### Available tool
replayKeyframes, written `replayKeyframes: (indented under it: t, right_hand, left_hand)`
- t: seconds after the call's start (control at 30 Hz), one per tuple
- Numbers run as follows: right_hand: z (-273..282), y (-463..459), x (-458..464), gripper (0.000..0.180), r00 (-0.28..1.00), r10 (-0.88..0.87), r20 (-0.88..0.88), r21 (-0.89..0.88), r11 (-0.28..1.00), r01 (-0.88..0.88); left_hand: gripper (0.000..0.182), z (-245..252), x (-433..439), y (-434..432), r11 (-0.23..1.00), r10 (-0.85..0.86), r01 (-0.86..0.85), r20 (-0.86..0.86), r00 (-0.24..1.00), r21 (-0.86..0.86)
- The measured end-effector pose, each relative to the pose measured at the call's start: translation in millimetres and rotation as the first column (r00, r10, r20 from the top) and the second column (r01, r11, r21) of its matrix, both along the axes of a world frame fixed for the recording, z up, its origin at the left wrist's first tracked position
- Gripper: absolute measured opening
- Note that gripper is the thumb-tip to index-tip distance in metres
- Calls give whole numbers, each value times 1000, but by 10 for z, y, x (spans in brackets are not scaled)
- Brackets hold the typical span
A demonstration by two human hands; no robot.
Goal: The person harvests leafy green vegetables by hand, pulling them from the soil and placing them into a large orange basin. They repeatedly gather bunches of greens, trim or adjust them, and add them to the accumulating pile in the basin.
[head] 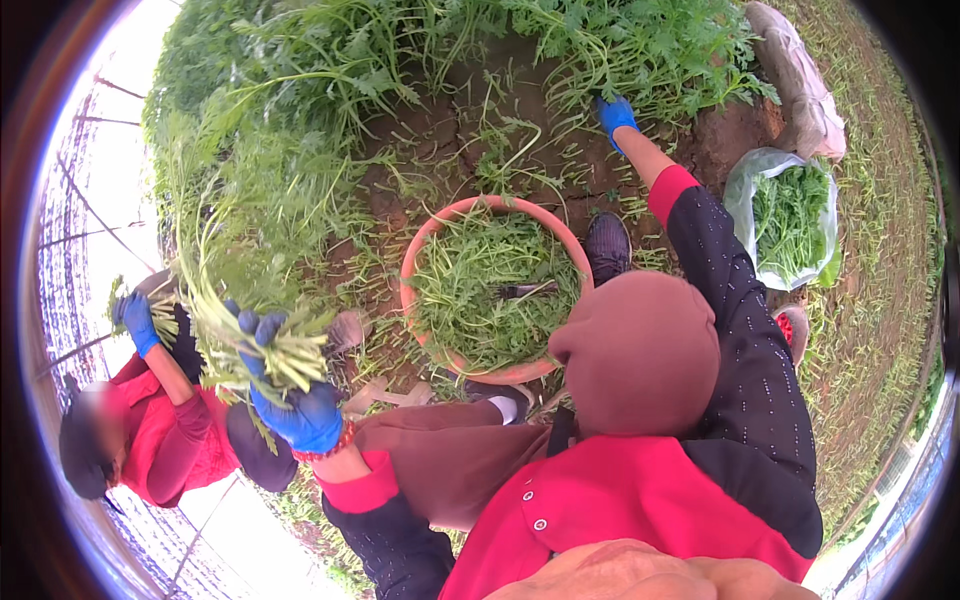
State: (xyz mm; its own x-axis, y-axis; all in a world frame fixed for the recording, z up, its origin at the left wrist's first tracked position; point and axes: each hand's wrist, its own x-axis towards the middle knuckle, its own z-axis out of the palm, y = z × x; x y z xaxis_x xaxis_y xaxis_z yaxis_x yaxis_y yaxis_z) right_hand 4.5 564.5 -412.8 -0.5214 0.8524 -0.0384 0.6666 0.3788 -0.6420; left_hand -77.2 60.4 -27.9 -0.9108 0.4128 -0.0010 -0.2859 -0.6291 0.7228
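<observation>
My left hand, in a blue glove with darkened fingertips, grips a bunch of cut leafy greens. The pale stem ends point right, and the leafy tops spread up and left. Far forward, my right hand, also gloved in blue, reaches to the base of the standing greens. Foliage hides its fingers, so whether they hold anything is unclear. Between my feet stands an orange basin filled with loose greens. A dark, narrow object lies on top of them.
A clear plastic bag of greens stands at my right, below a pale, bulky sack. At left, a co-worker in blue gloves holds greens. Cut stubble covers the ground at right. My shoe is beside the basin.
</observation>
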Motion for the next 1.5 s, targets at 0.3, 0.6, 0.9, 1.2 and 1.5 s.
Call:
replayKeyframes:
  t: [0.3,0.6,0.9,1.2,1.5]
  right_hand:
    - [-181,85,-97,14,784,-495,-375,-778,628,24]
    - [-686,620,-207,27,923,-233,-306,-422,902,88]
    - [-577,690,-517,28,877,-320,-358,-557,827,75]
    - [-415,553,-634,33,854,-418,-309,-692,715,99]
    - [-290,747,-251,21,967,-4,-255,-586,796,-151]
  left_hand:
    - [60,-67,-28,272,1000,25,-24,161,987,-4]
    - [44,-87,-93,322,980,-137,72,363,922,188]
    - [46,-90,-42,407,978,-114,41,358,927,205]
    - [55,-135,-46,398,988,-109,66,336,936,137]
    - [53,-110,-26,416,973,-113,16,413,904,231]
